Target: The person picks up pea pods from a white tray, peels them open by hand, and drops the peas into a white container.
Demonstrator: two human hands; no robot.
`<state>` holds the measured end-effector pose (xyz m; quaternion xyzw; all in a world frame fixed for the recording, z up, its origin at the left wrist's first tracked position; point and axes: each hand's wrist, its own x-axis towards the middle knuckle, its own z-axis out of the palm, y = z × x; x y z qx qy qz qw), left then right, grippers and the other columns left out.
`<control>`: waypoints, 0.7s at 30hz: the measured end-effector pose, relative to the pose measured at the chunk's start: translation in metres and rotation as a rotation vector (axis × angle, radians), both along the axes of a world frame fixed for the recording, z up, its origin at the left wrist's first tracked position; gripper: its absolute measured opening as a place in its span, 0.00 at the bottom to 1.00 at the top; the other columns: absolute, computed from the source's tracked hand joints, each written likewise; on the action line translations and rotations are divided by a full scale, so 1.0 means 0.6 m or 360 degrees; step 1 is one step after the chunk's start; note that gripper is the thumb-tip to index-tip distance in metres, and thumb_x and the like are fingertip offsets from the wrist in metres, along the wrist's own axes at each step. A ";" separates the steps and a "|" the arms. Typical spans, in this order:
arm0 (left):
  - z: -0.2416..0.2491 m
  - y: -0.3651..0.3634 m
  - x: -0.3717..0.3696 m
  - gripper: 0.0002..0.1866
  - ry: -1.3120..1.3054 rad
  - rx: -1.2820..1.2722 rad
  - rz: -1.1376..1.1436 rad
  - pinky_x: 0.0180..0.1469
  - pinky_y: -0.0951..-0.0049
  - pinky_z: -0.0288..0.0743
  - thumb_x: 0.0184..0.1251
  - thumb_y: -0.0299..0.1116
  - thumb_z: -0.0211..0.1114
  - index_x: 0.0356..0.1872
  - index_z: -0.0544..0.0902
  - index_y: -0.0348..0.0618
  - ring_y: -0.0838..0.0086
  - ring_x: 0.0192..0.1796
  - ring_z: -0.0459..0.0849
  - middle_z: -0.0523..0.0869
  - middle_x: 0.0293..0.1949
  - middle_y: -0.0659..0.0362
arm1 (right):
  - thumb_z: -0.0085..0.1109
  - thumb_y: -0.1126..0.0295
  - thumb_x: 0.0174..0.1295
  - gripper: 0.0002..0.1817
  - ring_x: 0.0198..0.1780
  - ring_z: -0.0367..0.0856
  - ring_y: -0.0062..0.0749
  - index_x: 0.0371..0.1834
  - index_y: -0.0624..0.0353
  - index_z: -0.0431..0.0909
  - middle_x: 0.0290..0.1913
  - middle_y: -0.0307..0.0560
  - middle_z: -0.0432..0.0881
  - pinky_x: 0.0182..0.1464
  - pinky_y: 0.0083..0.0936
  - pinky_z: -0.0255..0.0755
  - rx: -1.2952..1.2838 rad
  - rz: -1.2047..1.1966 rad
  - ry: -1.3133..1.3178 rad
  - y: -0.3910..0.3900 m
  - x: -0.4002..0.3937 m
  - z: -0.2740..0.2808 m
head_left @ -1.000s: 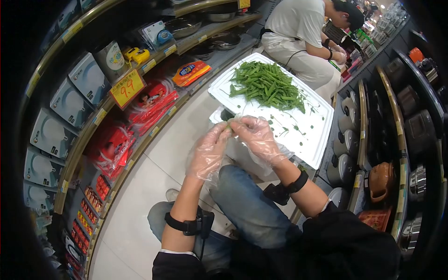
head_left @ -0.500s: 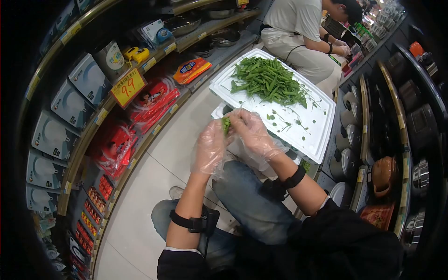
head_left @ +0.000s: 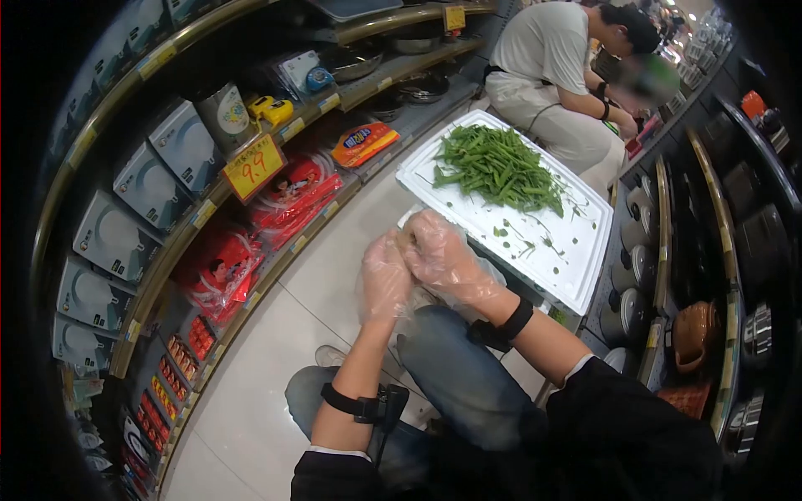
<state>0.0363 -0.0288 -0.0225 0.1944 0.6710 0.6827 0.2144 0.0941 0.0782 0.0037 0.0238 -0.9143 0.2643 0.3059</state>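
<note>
My left hand (head_left: 387, 280), in a clear plastic glove, is closed with its fingertips against those of my right hand. My right hand (head_left: 447, 259), gloved the same way, is pinched together with its fingers curled over. Between them the fingers largely hide what they grip; half a second ago a green pea pod showed there. Just beyond the hands, a white foam lid (head_left: 576, 271) bears a heap of green pea pods (head_left: 501, 171). Loose stem ends and small leaf bits (head_left: 526, 248) are scattered on its near right part.
Shelves with boxed goods (head_left: 117, 238), red packages (head_left: 221, 271) and a yellow price sign (head_left: 253, 168) curve along the left. Pots (head_left: 632, 267) line the right shelves. Beyond the lid sits another person (head_left: 551, 63), bent forward. My knees (head_left: 459, 367) are below my hands.
The view has shifted, so the scene sits lower and further right. My fingers have closed together, and the green pod that showed between them is now mostly covered.
</note>
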 end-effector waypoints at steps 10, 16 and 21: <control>-0.033 0.024 -0.008 0.18 -0.0198 0.0324 0.0110 0.24 0.78 0.67 0.75 0.42 0.48 0.37 0.79 0.36 0.82 0.24 0.73 0.78 0.24 0.63 | 0.57 0.72 0.57 0.08 0.29 0.75 0.53 0.23 0.65 0.76 0.25 0.56 0.76 0.32 0.40 0.68 -0.0194 -0.0267 0.0195 -0.003 -0.040 -0.028; -0.026 0.026 -0.005 0.16 -0.0189 0.0238 0.0056 0.29 0.78 0.69 0.75 0.38 0.49 0.42 0.79 0.35 0.82 0.27 0.73 0.78 0.27 0.63 | 0.58 0.72 0.57 0.08 0.26 0.74 0.52 0.23 0.64 0.77 0.22 0.54 0.75 0.29 0.39 0.67 0.0012 -0.0327 0.0132 0.002 -0.039 -0.028; -0.048 0.041 -0.003 0.18 0.0320 0.0175 0.0424 0.44 0.68 0.72 0.74 0.39 0.49 0.45 0.78 0.32 0.68 0.40 0.80 0.83 0.36 0.53 | 0.56 0.71 0.59 0.09 0.26 0.74 0.52 0.25 0.64 0.77 0.22 0.56 0.75 0.28 0.39 0.66 0.0470 -0.0288 0.0256 -0.005 -0.036 -0.024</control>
